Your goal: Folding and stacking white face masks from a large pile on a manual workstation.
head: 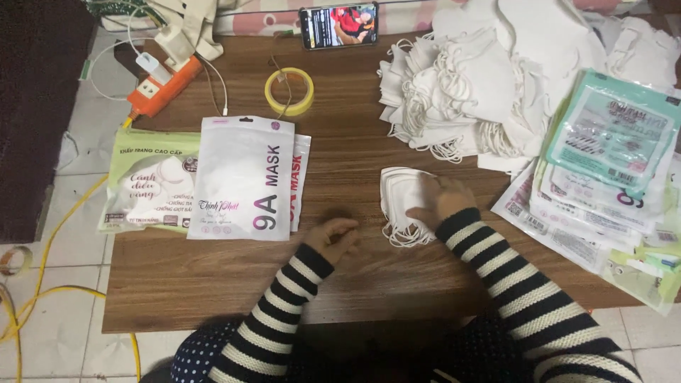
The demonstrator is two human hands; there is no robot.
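My right hand (445,201) rests on a small stack of white folded face masks (399,198) in the middle of the low wooden table (213,276), fingers pressing its right side. My left hand (335,238) lies on the bare tabletop to the left of the stack, fingers loosely curled and holding nothing. Both arms wear black-and-white striped sleeves. A white mask pouch (242,177) lies left of my left hand, on top of another pouch.
A big heap of white masks (468,85) covers the far right. Printed packets (610,142) are piled at the right edge. A green pouch (150,181), a yellow tape roll (289,91), an orange power strip (162,86) and a phone (339,26) lie around.
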